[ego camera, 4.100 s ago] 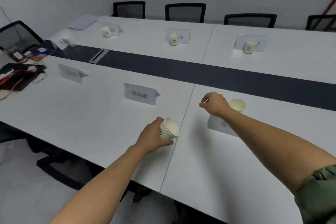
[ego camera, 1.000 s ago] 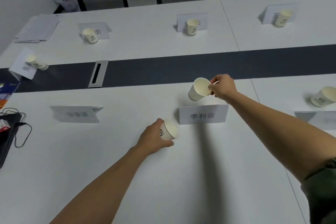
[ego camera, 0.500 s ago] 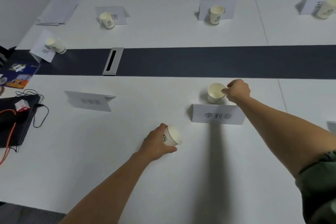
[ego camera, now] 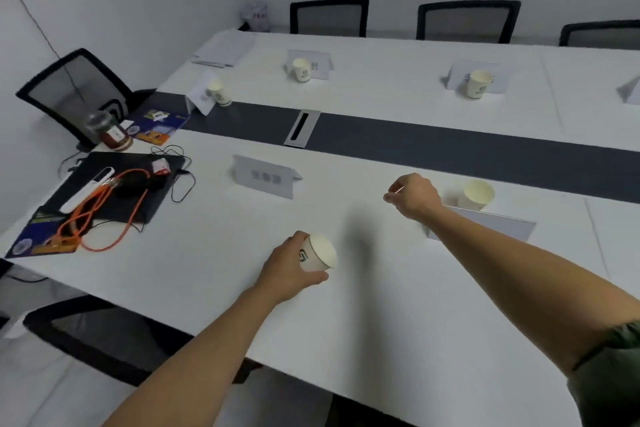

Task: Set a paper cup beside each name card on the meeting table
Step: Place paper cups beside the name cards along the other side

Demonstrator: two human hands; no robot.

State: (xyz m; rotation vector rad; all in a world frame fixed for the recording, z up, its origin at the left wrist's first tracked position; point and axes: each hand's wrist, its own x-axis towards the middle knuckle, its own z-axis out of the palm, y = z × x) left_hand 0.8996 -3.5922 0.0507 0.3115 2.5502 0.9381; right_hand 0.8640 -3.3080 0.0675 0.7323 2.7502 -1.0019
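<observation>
My left hand point(ego camera: 289, 270) grips a white paper cup point(ego camera: 319, 252) with a green logo, tilted on its side just above the white meeting table point(ego camera: 214, 253). My right hand point(ego camera: 414, 196) hovers with curled fingers and nothing in it, left of an upright paper cup point(ego camera: 478, 194) that stands behind a name card point(ego camera: 491, 224). Another name card point(ego camera: 265, 177) further left has no cup beside it. Across the dark centre strip, cups stand at three cards: one cup point(ego camera: 217, 92) at the table end, a second cup point(ego camera: 301, 69) and a third cup point(ego camera: 478, 84) on the far side.
A black laptop point(ego camera: 114, 191) with orange cables, a white device and a small red box lies at the left end, with a jar point(ego camera: 109, 132) and leaflets beside it. Black mesh chairs point(ego camera: 329, 17) line the far side. A cable hatch point(ego camera: 302, 128) sits in the strip.
My right hand has let go of the cup behind the near name card and drawn back to the left. The view has swung left. My left hand still carries its cup.
</observation>
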